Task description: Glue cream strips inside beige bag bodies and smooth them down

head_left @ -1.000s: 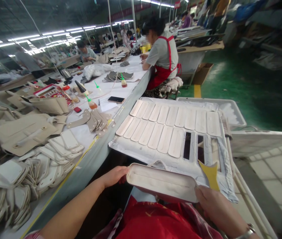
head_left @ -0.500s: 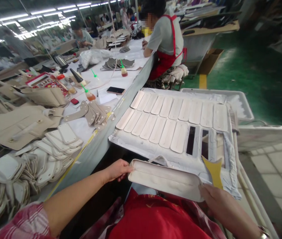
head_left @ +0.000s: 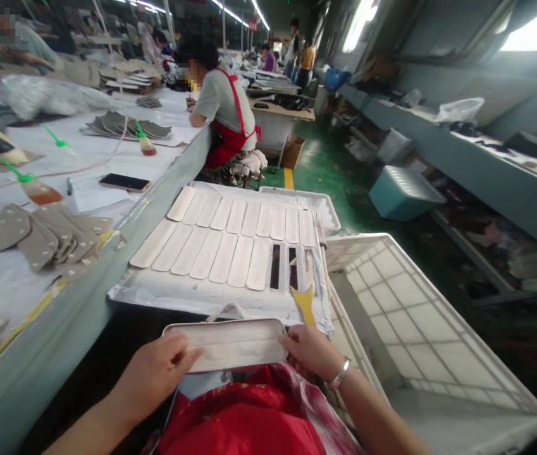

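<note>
Two hands share one panel; the right hand (head_left: 313, 351) pinches its right end, thumb at the rim, while the left hand (head_left: 157, 373) lies over its left end with digits on the face; whether the left fingers close behind it is hidden. The panel (head_left: 244, 351) spans the gap between them, long axis running from hand to hand, across the body, its right end slightly higher in view; it lies just above the red apron (head_left: 244, 417).

Beyond the grip, a pale loop (head_left: 230, 309) shows past the far rim; farther out lies the board (head_left: 154, 296), its two rows of strips (head_left: 216, 256) set roughly crosswise to the panel; the right hand is the nearer to the dark slots (head_left: 275, 268) and the yellow piece (head_left: 303, 306), both ahead of it.

Right of the grip stands the crate (head_left: 420, 328); left and ahead, the table (head_left: 107, 278).
</note>
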A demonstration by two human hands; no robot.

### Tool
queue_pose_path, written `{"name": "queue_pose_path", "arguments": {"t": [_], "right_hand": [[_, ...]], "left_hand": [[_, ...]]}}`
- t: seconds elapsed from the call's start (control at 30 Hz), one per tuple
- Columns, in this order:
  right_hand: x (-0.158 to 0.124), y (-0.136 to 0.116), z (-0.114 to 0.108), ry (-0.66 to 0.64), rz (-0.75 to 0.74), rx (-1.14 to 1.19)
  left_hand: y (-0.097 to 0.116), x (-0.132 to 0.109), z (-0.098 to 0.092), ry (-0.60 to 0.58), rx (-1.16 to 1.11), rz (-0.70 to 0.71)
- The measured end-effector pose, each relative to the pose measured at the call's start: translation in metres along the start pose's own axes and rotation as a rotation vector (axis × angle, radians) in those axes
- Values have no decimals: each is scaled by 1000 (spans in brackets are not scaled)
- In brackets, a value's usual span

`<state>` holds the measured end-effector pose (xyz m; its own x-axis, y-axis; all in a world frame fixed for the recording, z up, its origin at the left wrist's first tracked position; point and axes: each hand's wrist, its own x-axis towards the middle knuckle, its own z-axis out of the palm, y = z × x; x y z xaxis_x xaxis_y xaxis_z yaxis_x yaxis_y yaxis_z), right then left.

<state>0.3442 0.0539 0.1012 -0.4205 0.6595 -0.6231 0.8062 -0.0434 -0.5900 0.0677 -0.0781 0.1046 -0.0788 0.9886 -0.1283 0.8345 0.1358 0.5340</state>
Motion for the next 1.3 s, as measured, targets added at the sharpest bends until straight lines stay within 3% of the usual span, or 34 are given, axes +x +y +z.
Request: {"name": "queue_pose_path", "arguments": {"t": [0.13, 0.23, 0.33, 0.5, 0.63, 0.7, 0.83, 0.97, 1.13, 1.3], "right_hand": [[4, 1, 2, -59, 19, 130], [5, 0, 2, -50, 22, 130], [5, -1, 1, -38, 23, 121], [4, -9, -2, 16, -39, -34], [2, -11, 0, 158, -138, -216], [3, -5, 2, 144, -141, -74], [6, 12, 2, -122, -8, 500], [11, 25, -1, -243, 10, 756], [18, 30, -2, -293, 30, 840], [24, 21, -3, -265, 50, 693]], "left_hand": [[68, 21, 34, -129, 52, 439], [89, 39, 57, -266, 183, 536], [89, 47, 65, -307, 249, 554], [83, 47, 62, -337, 233, 570], [85, 47, 60, -373, 189, 514], [86, 47, 59, -390, 177, 503], [85, 47, 58, -383, 151, 513], [84, 46, 60, -367, 123, 489], [85, 48, 59, -388, 138, 475], [85, 49, 57, -397, 130, 472]]}}
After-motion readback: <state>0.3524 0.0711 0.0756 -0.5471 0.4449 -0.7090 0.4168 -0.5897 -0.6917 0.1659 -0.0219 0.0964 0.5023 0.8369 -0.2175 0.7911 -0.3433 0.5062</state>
